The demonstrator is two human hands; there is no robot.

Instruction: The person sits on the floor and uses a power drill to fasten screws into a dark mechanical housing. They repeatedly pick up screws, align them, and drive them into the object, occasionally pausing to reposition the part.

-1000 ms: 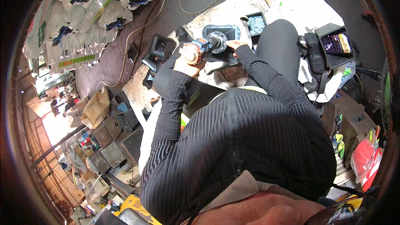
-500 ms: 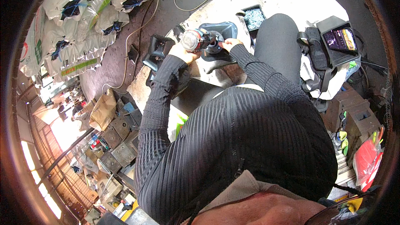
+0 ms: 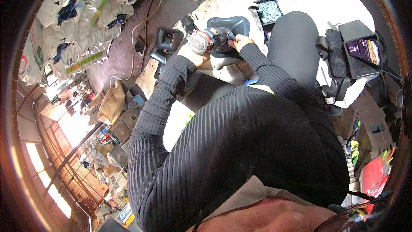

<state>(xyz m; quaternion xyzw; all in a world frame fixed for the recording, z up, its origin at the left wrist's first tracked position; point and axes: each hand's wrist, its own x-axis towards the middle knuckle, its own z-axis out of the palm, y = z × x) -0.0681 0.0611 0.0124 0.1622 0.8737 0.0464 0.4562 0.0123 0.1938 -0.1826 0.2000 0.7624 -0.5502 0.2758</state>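
In front of my lap, my left hand (image 3: 194, 56) is wrapped round a drill-like power tool (image 3: 200, 42) with a silver round end and a red ring. The tool hides most of those fingers. It is held over a black plastic part (image 3: 240, 25) with a flared rectangular rim and a round flange. My right hand (image 3: 241, 43) pinches this part at the right edge of its flange. What lies between the fingertips is too small to make out. Close on the left, more black plastic parts (image 3: 168, 39) lie beside my left wrist.
A black tray of small bluish pieces (image 3: 269, 10) stands beyond my right knee (image 3: 294, 32). A lit phone-like screen (image 3: 364, 53) lies at right on white cloth. Stuffed plastic sacks (image 3: 75, 25) are piled at far left, and a cable (image 3: 137, 28) crosses the floor.
The whole view has shifted slightly as my head moved. Both hands keep their places on the tool and the black plastic part.
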